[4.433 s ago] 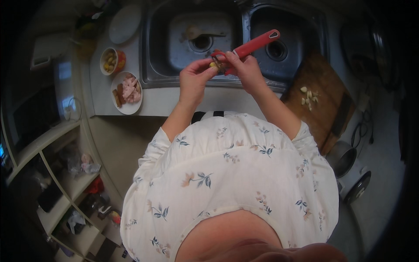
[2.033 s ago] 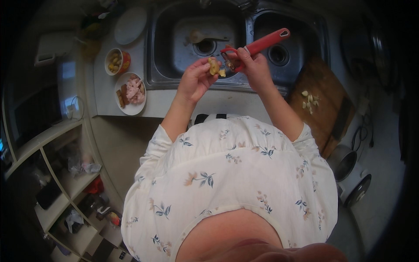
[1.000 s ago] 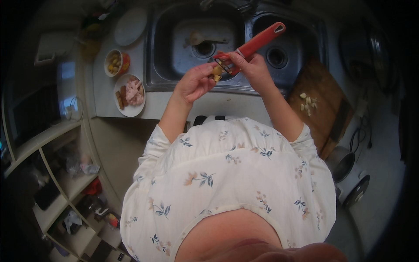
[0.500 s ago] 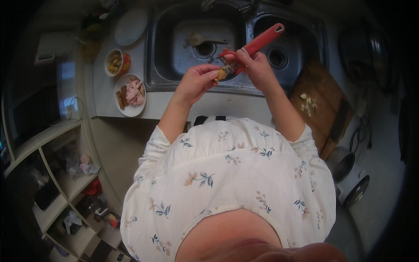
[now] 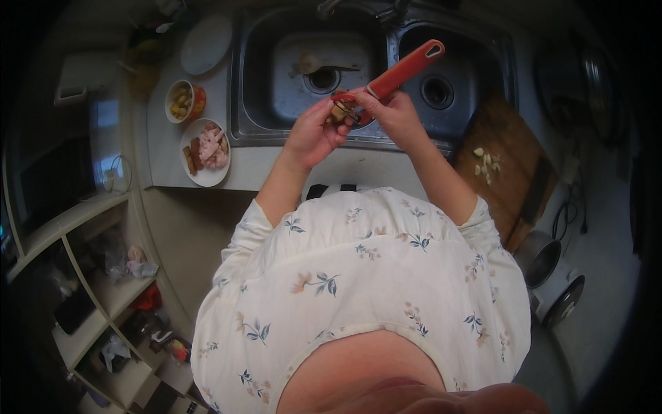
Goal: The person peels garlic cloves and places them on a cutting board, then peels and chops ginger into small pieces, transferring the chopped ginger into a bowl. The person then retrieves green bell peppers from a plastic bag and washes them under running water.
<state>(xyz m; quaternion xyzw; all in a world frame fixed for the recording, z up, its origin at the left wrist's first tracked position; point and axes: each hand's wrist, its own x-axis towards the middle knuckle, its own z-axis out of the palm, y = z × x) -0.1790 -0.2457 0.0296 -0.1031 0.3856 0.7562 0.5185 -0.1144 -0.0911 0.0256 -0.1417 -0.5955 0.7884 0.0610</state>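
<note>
Over the front of the double sink, my right hand (image 5: pixel 394 119) is wrapped round a red-handled peeler (image 5: pixel 407 70), its handle tilting up to the right. My left hand (image 5: pixel 312 136) pinches a small yellowish-brown piece, which looks like ginger (image 5: pixel 339 110). The peeler's head lies against this piece, between the two hands. Fingers and the peeler's frame hide part of it.
In the left basin (image 5: pixel 276 114) lies a pale ladle-like utensil (image 5: pixel 310 64). On the left counter stand a cup of yellowish pieces (image 5: pixel 182 99), raw pink meat (image 5: pixel 213 147) on a plate, and a white plate (image 5: pixel 207 45). Right, a cutting board (image 5: pixel 517 148) carries garlic cloves (image 5: pixel 487 165); nearby is a pot (image 5: pixel 539 259).
The peeler has shifted slightly left and down, and its head now covers the ginger-like piece. My hands have come closer together.
</note>
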